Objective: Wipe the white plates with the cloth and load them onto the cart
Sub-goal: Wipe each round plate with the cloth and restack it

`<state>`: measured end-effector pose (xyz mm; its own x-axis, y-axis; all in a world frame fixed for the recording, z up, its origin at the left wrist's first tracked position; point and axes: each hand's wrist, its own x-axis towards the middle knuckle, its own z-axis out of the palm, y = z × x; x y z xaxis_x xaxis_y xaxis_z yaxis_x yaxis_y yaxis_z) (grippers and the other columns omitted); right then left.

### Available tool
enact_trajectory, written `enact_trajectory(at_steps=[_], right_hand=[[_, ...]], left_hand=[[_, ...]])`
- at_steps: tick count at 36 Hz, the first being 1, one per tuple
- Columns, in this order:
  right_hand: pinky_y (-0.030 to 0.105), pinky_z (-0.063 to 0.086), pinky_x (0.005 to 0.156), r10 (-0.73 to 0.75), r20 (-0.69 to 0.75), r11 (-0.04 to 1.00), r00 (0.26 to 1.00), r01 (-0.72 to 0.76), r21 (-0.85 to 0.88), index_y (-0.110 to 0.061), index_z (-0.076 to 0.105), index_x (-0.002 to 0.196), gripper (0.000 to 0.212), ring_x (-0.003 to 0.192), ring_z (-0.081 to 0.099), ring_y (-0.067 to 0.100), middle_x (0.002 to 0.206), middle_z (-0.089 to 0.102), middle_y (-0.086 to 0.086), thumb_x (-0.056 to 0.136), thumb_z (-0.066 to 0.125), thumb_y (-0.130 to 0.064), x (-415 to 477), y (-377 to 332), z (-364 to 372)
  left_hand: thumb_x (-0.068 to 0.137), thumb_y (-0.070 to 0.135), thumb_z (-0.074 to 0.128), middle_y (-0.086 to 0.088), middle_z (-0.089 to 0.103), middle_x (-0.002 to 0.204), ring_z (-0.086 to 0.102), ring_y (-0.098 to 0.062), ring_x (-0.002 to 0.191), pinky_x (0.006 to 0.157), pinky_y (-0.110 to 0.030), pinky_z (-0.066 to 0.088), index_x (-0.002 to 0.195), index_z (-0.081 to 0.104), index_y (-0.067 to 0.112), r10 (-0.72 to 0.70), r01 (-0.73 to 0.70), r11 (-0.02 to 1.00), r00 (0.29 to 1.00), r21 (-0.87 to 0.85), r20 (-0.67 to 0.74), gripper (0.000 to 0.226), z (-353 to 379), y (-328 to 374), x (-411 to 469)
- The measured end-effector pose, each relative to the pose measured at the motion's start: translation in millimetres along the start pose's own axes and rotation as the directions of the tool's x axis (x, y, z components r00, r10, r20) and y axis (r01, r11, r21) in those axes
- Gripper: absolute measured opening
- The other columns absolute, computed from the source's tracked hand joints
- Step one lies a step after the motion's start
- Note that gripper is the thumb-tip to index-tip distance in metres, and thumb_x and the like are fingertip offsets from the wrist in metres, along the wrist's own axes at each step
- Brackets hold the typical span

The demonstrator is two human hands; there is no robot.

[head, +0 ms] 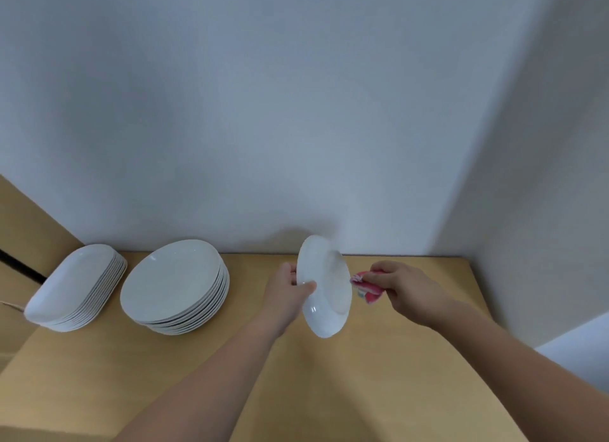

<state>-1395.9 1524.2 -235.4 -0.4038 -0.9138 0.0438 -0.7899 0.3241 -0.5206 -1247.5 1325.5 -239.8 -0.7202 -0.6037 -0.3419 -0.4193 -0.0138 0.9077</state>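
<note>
My left hand (pixel 290 290) grips a white plate (pixel 328 293) by its left rim and holds it tilted almost on edge above the wooden table (pixel 313 375). My right hand (pixel 402 288) clutches a bunched pink cloth (pixel 367 288) against the plate's right rim. A stack of several round white plates (pixel 174 285) stands at the back of the table, left of my hands. Further left lies a stack of several oblong white plates (pixel 74 288). No cart is in view.
A white wall (pixel 296 112) runs right behind the table, and a second wall closes the right side. The table's right edge lies near my right forearm. Brown cabinet fronts (pixel 26 237) show at the far left.
</note>
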Motion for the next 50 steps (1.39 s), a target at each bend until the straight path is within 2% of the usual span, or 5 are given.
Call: enact_trajectory(at_steps=[11, 18, 29, 41, 50], right_hand=[[0.028, 0.051, 0.076, -0.15, -0.05, 0.989, 0.987, 0.15, 0.001, -0.041, 0.062, 0.123, 0.043, 0.088, 0.059, 0.003, 0.093, 0.062, -0.018, 0.093, 0.033, -0.029, 34, -43, -26], [0.032, 0.052, 0.08, -0.286, -0.043, 0.958, 0.957, 0.286, -0.016, -0.041, 0.06, 0.124, 0.055, 0.093, 0.061, 0.006, 0.096, 0.061, -0.019, 0.091, 0.043, 0.0, 61, -70, -26], [0.028, 0.051, 0.081, -0.38, 0.003, 0.925, 0.925, 0.38, 0.009, -0.04, 0.059, 0.125, 0.044, 0.092, 0.06, 0.005, 0.095, 0.062, -0.016, 0.094, 0.036, -0.018, 87, -121, -10], [0.029, 0.049, 0.078, -0.317, 0.037, 0.945, 0.948, 0.319, -0.074, -0.036, 0.061, 0.126, 0.054, 0.092, 0.057, 0.015, 0.107, 0.06, -0.011, 0.092, 0.045, 0.002, 106, -150, 13], [0.038, 0.05, 0.08, -0.253, 0.063, 0.958, 0.965, 0.26, -0.125, -0.034, 0.06, 0.129, 0.05, 0.094, 0.057, 0.018, 0.107, 0.06, -0.006, 0.095, 0.045, -0.001, 117, -168, 27]], left_hand=[[0.087, 0.011, 0.063, 0.002, 0.07, 0.106, 0.066, -0.017, 0.09, 0.077, -0.035, 0.054, 0.116, 0.059, 0.023, 0.325, -0.244, 0.893, 0.931, 0.377, -0.169, 0.031, -53, 47, -37], [0.092, 0.019, 0.058, -0.001, 0.068, 0.099, 0.061, -0.025, 0.085, 0.071, -0.035, 0.046, 0.122, 0.055, 0.024, 0.529, -0.245, 0.628, 0.831, 0.739, -0.174, 0.031, -107, 42, -52], [0.094, 0.016, 0.047, 0.002, 0.068, 0.088, 0.06, -0.024, 0.073, 0.06, -0.029, 0.032, 0.126, 0.048, 0.029, 0.477, -0.039, 0.27, 0.873, 0.962, -0.098, 0.035, -173, 3, -68], [0.08, 0.002, 0.037, 0.009, 0.041, 0.064, 0.047, -0.018, 0.062, 0.045, -0.028, 0.027, 0.116, 0.045, 0.035, 0.384, -0.049, 0.31, 0.92, 0.949, -0.078, 0.05, -213, -38, -58], [0.079, 0.002, 0.039, 0.006, 0.064, 0.092, 0.06, -0.023, 0.077, 0.064, -0.036, 0.05, 0.122, 0.047, 0.031, 0.358, -0.142, 0.297, 0.933, 0.944, 0.027, 0.053, -231, -75, -33]])
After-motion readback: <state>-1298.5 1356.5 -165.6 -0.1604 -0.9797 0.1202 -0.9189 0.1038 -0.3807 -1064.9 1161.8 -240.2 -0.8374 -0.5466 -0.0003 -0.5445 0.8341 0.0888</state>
